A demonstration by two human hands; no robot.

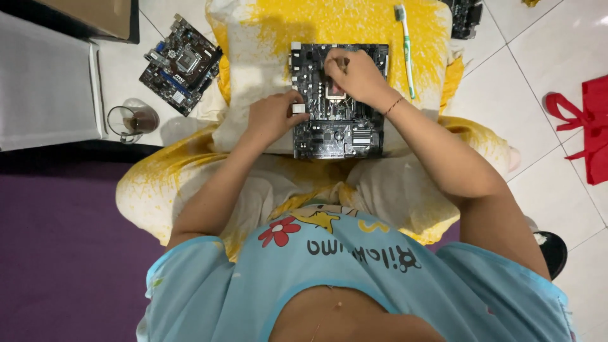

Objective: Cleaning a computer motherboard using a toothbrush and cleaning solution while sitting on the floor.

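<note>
A black computer motherboard lies on a yellow and white pillow on my lap. My left hand grips the board's left edge, thumb near a small silver part. My right hand rests over the processor socket in the board's upper middle, fingers pinched on a small thin tool whose tip touches the socket area. What the tool is cannot be made out.
A white and green toothbrush lies on the pillow right of the board. A second motherboard sits on the tiled floor at left, near a glass cup. A red cloth bag lies at right. A purple mat covers the lower left.
</note>
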